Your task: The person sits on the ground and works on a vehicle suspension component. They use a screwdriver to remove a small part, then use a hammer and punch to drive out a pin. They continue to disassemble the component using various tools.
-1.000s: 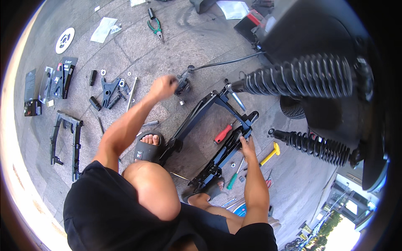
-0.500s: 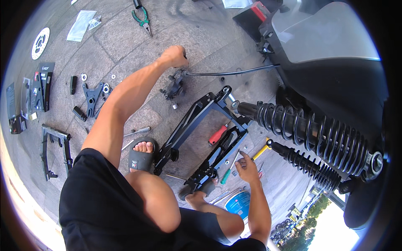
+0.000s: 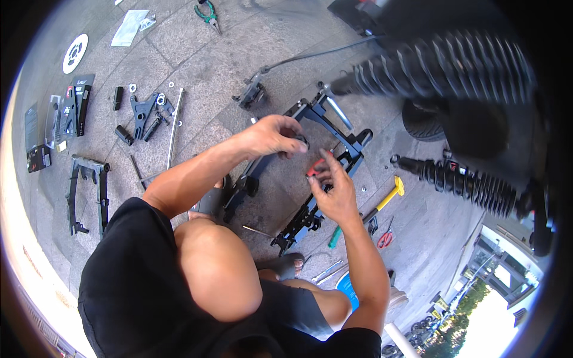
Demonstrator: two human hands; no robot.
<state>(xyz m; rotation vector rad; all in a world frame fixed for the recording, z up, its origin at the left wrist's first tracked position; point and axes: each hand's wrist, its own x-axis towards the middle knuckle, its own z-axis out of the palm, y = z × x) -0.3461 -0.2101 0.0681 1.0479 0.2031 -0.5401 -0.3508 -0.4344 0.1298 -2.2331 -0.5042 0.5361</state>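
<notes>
My left hand (image 3: 277, 136) is closed around a small dark part (image 3: 302, 142), partly hidden, above the black swingarm frame (image 3: 240, 194). My right hand (image 3: 331, 188) is to the right and lower, fingers apart and slightly blurred, over the red screwdriver (image 3: 320, 162) inside the frame. The upper coil shock (image 3: 436, 65) reaches to the frame's top corner beside a silver rod (image 3: 339, 113). A black caliper with a hose (image 3: 252, 92) lies above my left hand.
Loose brackets (image 3: 143, 116), an older frame (image 3: 104, 197), a white disc (image 3: 75, 53) and pliers (image 3: 209, 16) lie left and above. A yellow-handled hammer (image 3: 388, 200) is at right. A second shock (image 3: 453, 188) and a tire (image 3: 421, 119) are beside the vehicle.
My left hand has come back down from above the caliper to over the frame. My right hand has left the frame's right side and moved inward toward my left hand.
</notes>
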